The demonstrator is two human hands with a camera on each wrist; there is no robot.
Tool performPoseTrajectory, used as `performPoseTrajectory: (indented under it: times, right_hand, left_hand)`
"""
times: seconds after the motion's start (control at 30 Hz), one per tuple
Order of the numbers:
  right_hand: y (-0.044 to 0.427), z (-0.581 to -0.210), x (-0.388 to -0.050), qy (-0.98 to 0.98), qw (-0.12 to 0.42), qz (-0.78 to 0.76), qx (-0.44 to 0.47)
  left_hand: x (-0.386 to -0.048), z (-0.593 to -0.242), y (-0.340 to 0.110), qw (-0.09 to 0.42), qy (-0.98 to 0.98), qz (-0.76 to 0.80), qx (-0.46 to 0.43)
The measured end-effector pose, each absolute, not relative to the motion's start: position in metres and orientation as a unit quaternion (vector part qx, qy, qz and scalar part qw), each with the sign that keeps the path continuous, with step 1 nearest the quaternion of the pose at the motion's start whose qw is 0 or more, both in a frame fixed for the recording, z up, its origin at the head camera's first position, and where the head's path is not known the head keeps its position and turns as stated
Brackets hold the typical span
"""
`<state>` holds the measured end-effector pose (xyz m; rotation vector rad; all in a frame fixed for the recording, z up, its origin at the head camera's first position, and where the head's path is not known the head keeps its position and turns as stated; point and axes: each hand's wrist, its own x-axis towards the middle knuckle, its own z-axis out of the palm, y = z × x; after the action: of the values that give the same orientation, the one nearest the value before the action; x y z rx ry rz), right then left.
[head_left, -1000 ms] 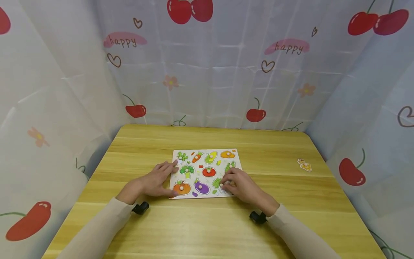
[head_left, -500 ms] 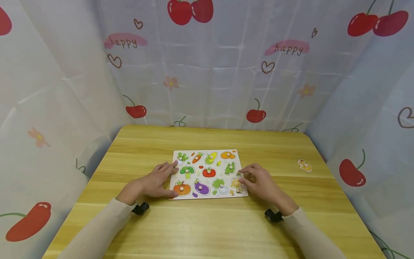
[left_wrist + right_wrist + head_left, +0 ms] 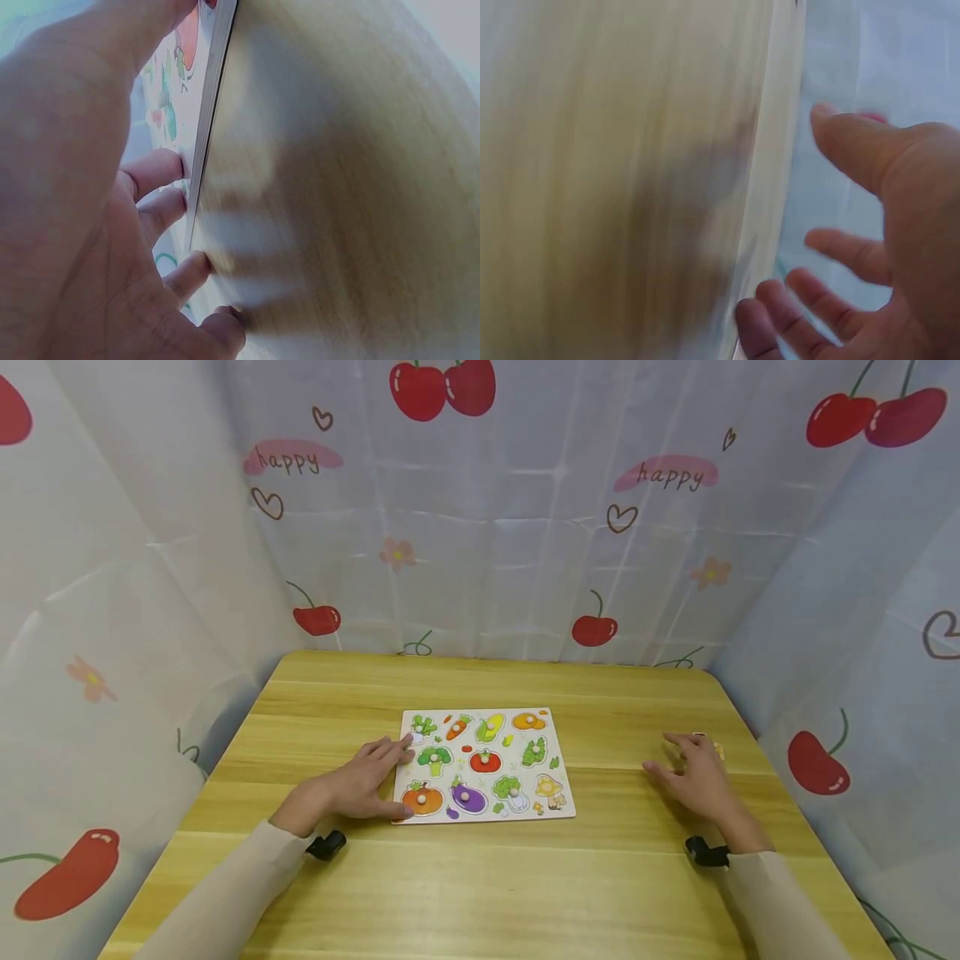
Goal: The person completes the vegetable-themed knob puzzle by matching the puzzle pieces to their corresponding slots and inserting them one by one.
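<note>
A white vegetable puzzle board (image 3: 453,781) lies flat on the table, its knobbed pieces such as the tomato (image 3: 485,762), the eggplant (image 3: 468,795) and the pumpkin (image 3: 422,798) set into it. My left hand (image 3: 356,785) rests at its left edge; in the left wrist view the fingers (image 3: 161,169) touch the board's side. My right hand (image 3: 697,781), holding nothing, is over the right part of the table with fingers apart. Mostly hidden behind it is a loose yellow mushroom puzzle piece (image 3: 719,750). The mushroom shape (image 3: 550,789) at the board's lower right shows no knob.
The wooden table (image 3: 487,885) has a rounded back edge. A pale curtain (image 3: 480,568) printed with cherries and hearts hangs behind it and on both sides. Dark wrist cameras (image 3: 705,852) sit at both cuffs.
My right hand has left the cabbage piece at the board's lower right and moved right, over beside the loose mushroom piece, now covering most of it. My left hand has stayed put.
</note>
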<state>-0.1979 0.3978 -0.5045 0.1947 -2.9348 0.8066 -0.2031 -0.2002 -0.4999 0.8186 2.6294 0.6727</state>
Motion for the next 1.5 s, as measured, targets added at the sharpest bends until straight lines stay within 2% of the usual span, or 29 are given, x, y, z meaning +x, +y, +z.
performPoseTrajectory:
  times: [0.17, 0.33, 0.43, 0.63, 0.87, 1.5]
  right_hand:
    - [0.431, -0.504, -0.203, -0.964, 0.007, 0.267, 0.006]
    - [0.449, -0.503, -0.209, -0.966, 0.001, 0.258, -0.014]
    - [0.451, -0.504, -0.212, -0.97, 0.019, 0.244, -0.008]
    - [0.451, -0.51, -0.218, -0.967, 0.079, 0.235, 0.064]
    - [0.449, -0.514, -0.218, -0.959, 0.064, 0.264, 0.079]
    - [0.439, -0.515, -0.219, -0.963, 0.096, 0.25, 0.015]
  left_hand:
    - [-0.203, -0.5, -0.2, 0.149, 0.917, 0.235, 0.287]
    - [-0.203, -0.501, -0.2, 0.146, 0.917, 0.235, 0.289]
    - [-0.204, -0.502, -0.2, 0.145, 0.917, 0.234, 0.289]
    - [-0.205, -0.502, -0.201, 0.149, 0.917, 0.233, 0.288]
    - [-0.205, -0.504, -0.202, 0.152, 0.917, 0.232, 0.287]
    - [-0.203, -0.5, -0.2, 0.152, 0.916, 0.236, 0.287]
